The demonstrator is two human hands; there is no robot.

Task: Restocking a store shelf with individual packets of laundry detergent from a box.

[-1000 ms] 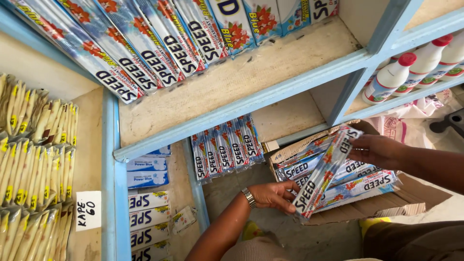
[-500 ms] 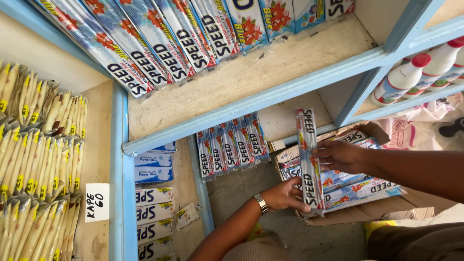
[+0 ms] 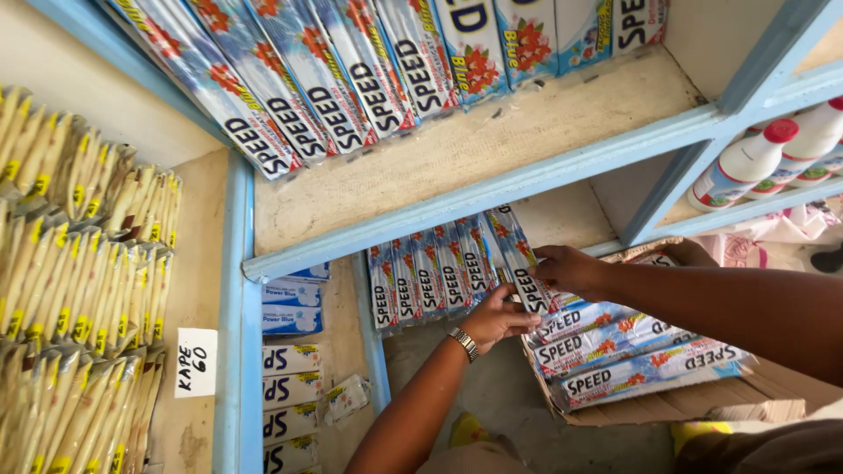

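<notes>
On the lower shelf [image 3: 562, 211] of a blue-framed rack, the person's hands are both pinching one long blue detergent pack [image 3: 520, 263]: left hand [image 3: 496, 320] at its near end, right hand [image 3: 566, 268] on its far side. It sits tilted right beside the standing row of packs [image 3: 430, 276], probably so it lines up with them. More packs lie flat in the cardboard box [image 3: 667, 404] just under the right arm, within easy reach.
</notes>
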